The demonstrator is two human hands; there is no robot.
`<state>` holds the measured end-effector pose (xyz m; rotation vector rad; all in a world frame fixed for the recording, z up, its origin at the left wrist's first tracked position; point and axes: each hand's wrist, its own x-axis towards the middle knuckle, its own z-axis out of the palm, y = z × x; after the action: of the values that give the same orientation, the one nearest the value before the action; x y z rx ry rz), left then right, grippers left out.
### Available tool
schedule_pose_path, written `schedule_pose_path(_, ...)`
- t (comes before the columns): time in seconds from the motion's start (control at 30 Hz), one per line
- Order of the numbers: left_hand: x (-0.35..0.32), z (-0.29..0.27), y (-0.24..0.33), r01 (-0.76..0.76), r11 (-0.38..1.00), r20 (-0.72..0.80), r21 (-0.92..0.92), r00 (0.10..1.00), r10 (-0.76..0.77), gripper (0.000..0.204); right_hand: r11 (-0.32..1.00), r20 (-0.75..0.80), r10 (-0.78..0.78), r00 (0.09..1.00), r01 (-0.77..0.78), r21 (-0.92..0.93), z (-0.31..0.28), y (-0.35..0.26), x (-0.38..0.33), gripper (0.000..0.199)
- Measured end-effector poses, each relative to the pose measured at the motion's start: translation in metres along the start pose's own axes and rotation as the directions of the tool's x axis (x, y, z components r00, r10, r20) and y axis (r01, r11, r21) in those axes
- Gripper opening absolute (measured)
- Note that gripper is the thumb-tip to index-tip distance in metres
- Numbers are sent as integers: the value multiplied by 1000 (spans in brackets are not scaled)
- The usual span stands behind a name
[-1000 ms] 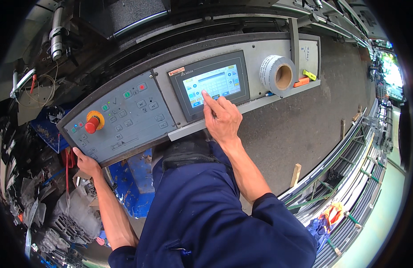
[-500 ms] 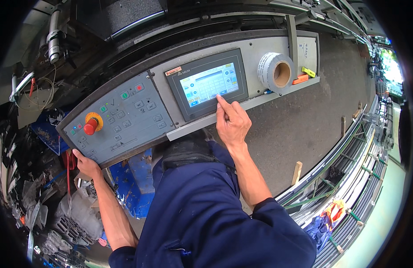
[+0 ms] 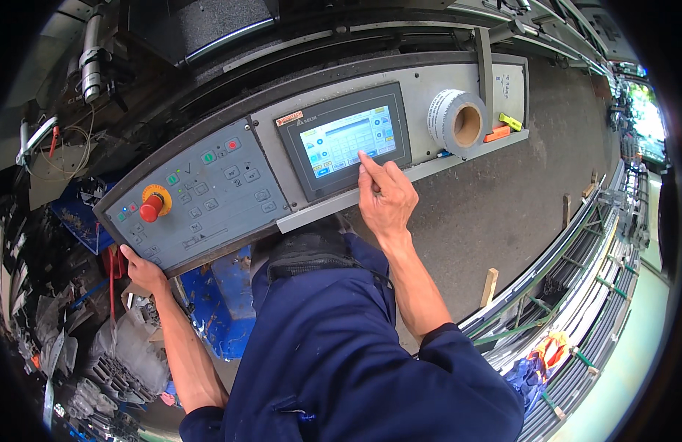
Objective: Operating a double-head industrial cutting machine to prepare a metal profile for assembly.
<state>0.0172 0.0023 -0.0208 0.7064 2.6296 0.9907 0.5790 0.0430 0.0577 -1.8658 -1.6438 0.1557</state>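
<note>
My right hand (image 3: 389,197) points at a lit touchscreen (image 3: 348,140). Its index fingertip meets the lower part of the display, the other fingers are curled, and nothing is held. The screen is set in a long grey control panel (image 3: 263,125). At that panel's lower left corner, my left hand (image 3: 144,272) grips the edge, one digit resting on top and the rest partly hidden. Above this hand, a red mushroom-shaped emergency stop button (image 3: 151,209) stands on a yellow collar, apart from it. Green and red push buttons and several flat keys surround it.
A roll of printed grey tape (image 3: 442,118) stands on the panel's ledge, beside orange and yellow highlighters (image 3: 497,133). Long metal profiles (image 3: 591,309) lie on a rack at right. A blue bin (image 3: 224,302) and scrap metal (image 3: 123,353) are at lower left.
My right fingertip has shifted very slightly on the touchscreen. The left hand keeps its place on the panel's corner.
</note>
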Motion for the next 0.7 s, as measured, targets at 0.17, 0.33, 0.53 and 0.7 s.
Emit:
schedule_pose_path(0.17,0,1,0,-14,1000,8,-9,1000,14,96,999,-34,36,999,-36,7,0,3,-1,37)
schedule_pose_path(0.33,-1,0,2,-11,1000,20,-23,1000,12,96,999,-38,32,999,-32,22,1,0,-2,38)
schedule_pose_path(0.53,-1,0,0,-22,999,17,-29,1000,22,96,999,13,-15,1000,15,36,7,-7,4,36)
schedule_pose_path(0.7,0,1,-1,-30,999,23,-29,999,31,96,999,10,-46,999,46,23,12,-13,9,37)
